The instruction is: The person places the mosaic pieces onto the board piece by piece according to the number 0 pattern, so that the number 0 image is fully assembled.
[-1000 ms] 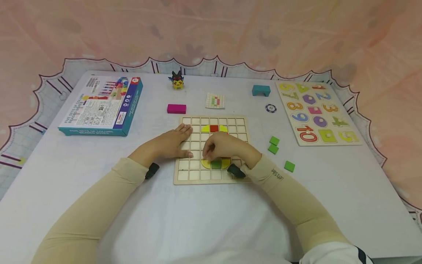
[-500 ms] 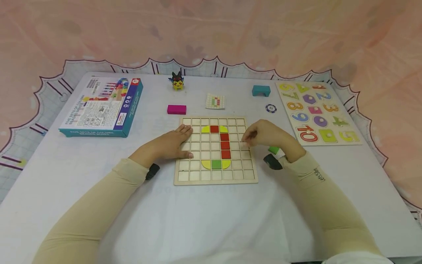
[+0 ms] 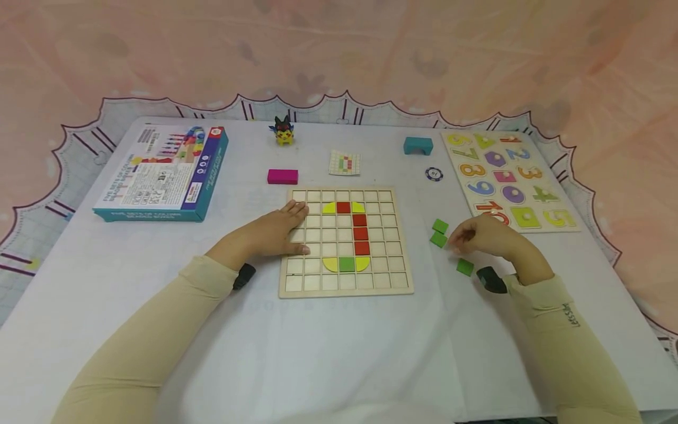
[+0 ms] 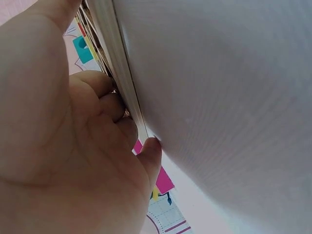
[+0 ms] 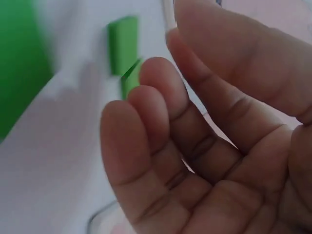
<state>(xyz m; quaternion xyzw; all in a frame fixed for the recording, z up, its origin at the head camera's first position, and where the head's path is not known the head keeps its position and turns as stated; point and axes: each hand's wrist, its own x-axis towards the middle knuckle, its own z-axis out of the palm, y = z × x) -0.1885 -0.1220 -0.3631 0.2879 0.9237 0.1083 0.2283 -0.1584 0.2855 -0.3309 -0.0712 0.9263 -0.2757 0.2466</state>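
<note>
A wooden grid board [image 3: 318,290] lies mid-table, with a column of red square tiles [image 3: 361,234], yellow rounded pieces [image 3: 330,264] and one green square tile [image 3: 346,264] set in its cells. My left hand [image 3: 267,231] rests with spread fingers on the board's left edge; the left wrist view shows this hand [image 4: 73,141] against the board's side [image 4: 119,53]. Over the table to the right, my right hand [image 3: 489,240] hovers among loose green tiles [image 3: 438,239], another green tile [image 3: 465,267] just below its fingers. In the right wrist view its loosely bent fingers [image 5: 129,141] hold nothing.
Behind the board are a pattern card [image 3: 345,163], a magenta block [image 3: 283,176], a small figurine [image 3: 283,131], a teal block [image 3: 418,145] and a poker chip [image 3: 434,174]. A box [image 3: 159,171] stands left; a number puzzle board [image 3: 548,219] lies right.
My right hand has left the grid board and moved right to the loose green tiles, uncovering the red tiles. The left hand has stayed on the board's edge.
</note>
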